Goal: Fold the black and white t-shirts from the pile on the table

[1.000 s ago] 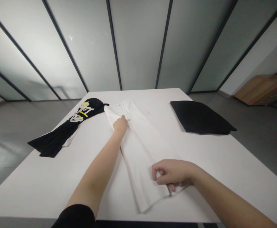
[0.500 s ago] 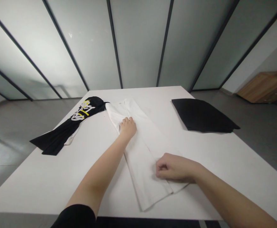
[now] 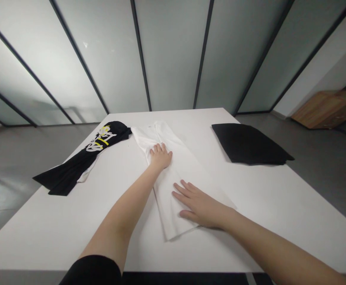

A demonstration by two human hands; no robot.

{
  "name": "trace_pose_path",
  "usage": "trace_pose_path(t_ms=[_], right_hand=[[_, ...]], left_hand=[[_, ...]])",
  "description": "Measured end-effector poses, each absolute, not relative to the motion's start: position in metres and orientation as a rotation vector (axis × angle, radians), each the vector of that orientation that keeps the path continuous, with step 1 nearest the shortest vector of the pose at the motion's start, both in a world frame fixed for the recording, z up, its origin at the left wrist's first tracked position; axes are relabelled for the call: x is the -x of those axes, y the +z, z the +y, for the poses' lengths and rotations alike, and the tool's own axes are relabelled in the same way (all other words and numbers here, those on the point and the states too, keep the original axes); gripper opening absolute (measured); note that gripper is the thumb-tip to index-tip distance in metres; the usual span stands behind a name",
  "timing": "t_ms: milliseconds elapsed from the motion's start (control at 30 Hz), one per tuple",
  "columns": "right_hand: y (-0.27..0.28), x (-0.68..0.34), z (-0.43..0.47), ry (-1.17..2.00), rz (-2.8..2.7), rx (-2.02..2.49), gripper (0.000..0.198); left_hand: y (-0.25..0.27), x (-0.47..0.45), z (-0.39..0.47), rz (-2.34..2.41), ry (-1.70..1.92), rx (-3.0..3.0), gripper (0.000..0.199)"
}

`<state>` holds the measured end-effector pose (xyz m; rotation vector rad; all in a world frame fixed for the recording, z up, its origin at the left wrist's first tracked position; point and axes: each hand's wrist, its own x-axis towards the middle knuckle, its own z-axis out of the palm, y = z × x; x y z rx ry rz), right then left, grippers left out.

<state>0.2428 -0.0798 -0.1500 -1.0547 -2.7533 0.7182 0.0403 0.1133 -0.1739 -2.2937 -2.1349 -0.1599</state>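
Observation:
A long white garment (image 3: 185,158), which looks like a pair of trousers, lies lengthwise down the middle of the white table (image 3: 101,221). Its narrow end points toward me, and its far part is slightly creased. My left hand (image 3: 161,156) rests on the upper part with fingers spread and palm down. Closer to me, my right hand (image 3: 199,204) lies flat across the lower part, fingers apart. Neither hand grips the cloth. My right hand and wrist hide some of the lower right edge.
To the left lies a black garment (image 3: 80,166) with a white and yellow print, its far end close to the white cloth. A black folded cloth (image 3: 250,144) lies on the right side of the table. A wooden cabinet (image 3: 327,109) stands beyond, before frosted glass panels (image 3: 173,55).
My right hand has gone from curled closed to spread flat and moved a little left and away from me. The white garment's near end has shifted farther from me. My left fingers have spread.

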Motion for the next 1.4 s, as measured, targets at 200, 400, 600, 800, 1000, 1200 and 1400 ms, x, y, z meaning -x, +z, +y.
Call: trace_pose_path(t_ms=[200,400,600,800,1000,1200,1400], right_hand=[[-0.15,-0.248,-0.076,0.746,-2.758,1.068,0.066],[-0.143,-0.258,-0.07,0.805,-2.721,1.067,0.065],[-0.131,-0.262,-0.065,0.716,-2.611,1.135,0.053],[-0.116,-0.247,-0.064,0.432,-2.605,1.419,0.027],[-0.097,-0.212,-0.048,0.179,-2.65,1.593,0.03],[-0.118,-0.162,-0.01,0.228,-2.629,1.204,0.046],[-0.152,-0.168,-0.022,0.411,-2.832,1.056,0.074]], left_hand=[[-0.173,-0.036,0.142,-2.071,-0.274,2.353,0.074],[-0.161,-0.025,0.141,-2.056,-0.777,2.353,0.044],[-0.15,0.009,0.125,-2.008,-0.631,2.319,0.036],[-0.158,0.022,0.119,-1.906,-0.447,2.472,0.034],[-0.161,0.033,0.127,-1.883,-0.591,2.543,0.039],[-0.165,0.035,0.125,-1.845,-0.566,2.533,0.041],[-0.167,0.032,0.124,-1.85,-0.367,2.522,0.049]])
